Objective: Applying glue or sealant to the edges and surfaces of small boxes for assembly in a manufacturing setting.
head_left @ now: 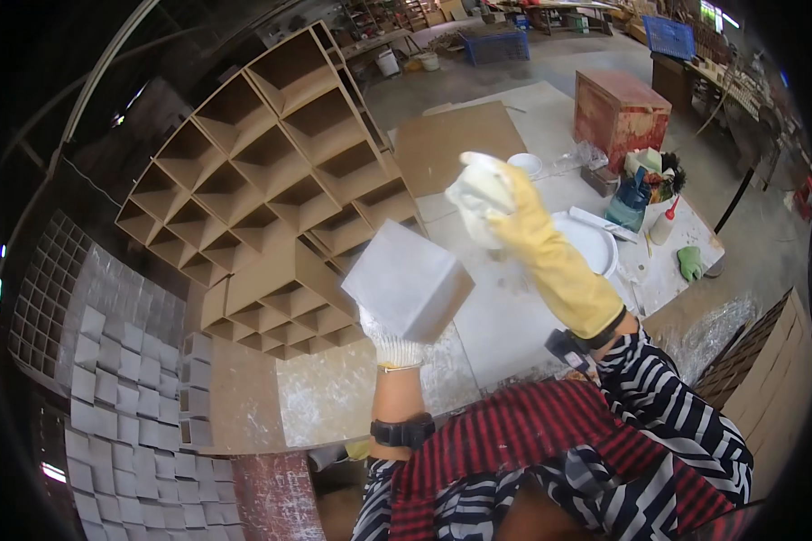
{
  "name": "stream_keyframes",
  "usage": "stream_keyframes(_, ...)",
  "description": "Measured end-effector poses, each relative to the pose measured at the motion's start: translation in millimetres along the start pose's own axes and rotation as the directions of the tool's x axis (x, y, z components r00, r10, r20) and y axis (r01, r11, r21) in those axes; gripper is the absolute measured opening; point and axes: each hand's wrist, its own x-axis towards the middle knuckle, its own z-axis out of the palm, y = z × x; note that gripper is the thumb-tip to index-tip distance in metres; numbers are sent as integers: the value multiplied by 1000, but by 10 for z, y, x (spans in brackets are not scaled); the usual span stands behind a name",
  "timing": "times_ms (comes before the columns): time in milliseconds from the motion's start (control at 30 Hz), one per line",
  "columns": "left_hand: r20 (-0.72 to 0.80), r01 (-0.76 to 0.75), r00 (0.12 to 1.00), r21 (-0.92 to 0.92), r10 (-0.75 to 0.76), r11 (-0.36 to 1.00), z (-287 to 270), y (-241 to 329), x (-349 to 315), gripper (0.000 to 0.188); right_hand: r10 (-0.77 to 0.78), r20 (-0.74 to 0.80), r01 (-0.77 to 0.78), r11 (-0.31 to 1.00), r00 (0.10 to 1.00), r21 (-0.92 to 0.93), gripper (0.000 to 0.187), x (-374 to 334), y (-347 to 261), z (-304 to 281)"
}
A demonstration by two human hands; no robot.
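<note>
A pale grey-white box with a brownish side is held up over the worktable, tilted. From below, my left hand grips it in a white knitted glove; most of the fingers are hidden behind the box. My right hand wears a long yellow rubber glove and is raised to the right of the box, apart from it. Its fingers are closed round a bunched white cloth. Beneath the right forearm, a round white tray is partly covered.
Brown compartment shelving stands at the left, with a smaller unit before it. Many whitish boxes are stacked lower left. Farther right are a red box, a blue-green bag, a red-tipped bottle and a green cloth.
</note>
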Motion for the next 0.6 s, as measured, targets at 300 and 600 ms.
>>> stream_keyframes(300,-150,176,966,-217,-211,960,-292,-72,53,34,418,256,-489,777,872,397,53,145,-511,-126)
stream_keyframes(600,-98,225,958,-326,-269,918,-435,-122,-91,33,427,418,-574,744,802,343,56,-32,-469,-97)
